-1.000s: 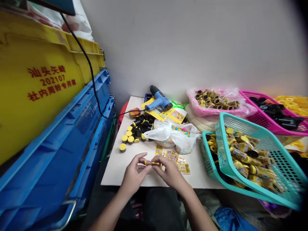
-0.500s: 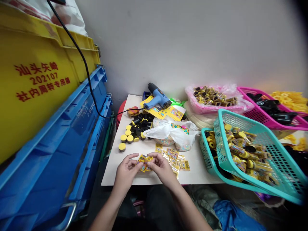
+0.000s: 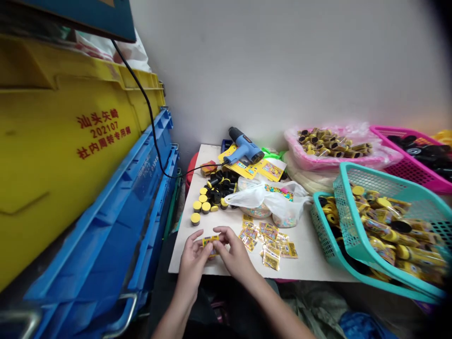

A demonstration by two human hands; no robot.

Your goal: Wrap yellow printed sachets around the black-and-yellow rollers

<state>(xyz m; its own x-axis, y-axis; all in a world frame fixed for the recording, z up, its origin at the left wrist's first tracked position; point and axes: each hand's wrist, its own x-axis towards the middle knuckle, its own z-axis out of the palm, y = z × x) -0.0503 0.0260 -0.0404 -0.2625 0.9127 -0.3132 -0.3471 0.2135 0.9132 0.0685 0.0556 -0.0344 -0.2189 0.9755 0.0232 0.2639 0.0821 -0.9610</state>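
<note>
Near the table's front edge, my left hand (image 3: 193, 255) and my right hand (image 3: 234, 253) pinch a small yellow printed label (image 3: 211, 240) between thumbs and fingers. The label looks folded or narrowed, and the thumbs cover part of it. Just right of my hands, a loose spread of similar shiny yellow labels (image 3: 271, 260) lies on the white table (image 3: 310, 261). Beyond my left hand stand several short black pieces with yellow tops (image 3: 195, 218), with a heap of black pieces (image 3: 219, 193) behind them.
A blue heat gun (image 3: 245, 147) lies on yellow cards at the back. White plastic bags (image 3: 293, 212) hold small coloured beads. Teal baskets (image 3: 328, 254) with filled tubes stand right, pink baskets (image 3: 420, 170) behind. Yellow (image 3: 42, 155) and blue crates (image 3: 92, 230) line the left.
The label was spread flat between both hands; now it appears folded or turned narrower, with the thumbs closer together. The view has swung left, so everything sits further right.
</note>
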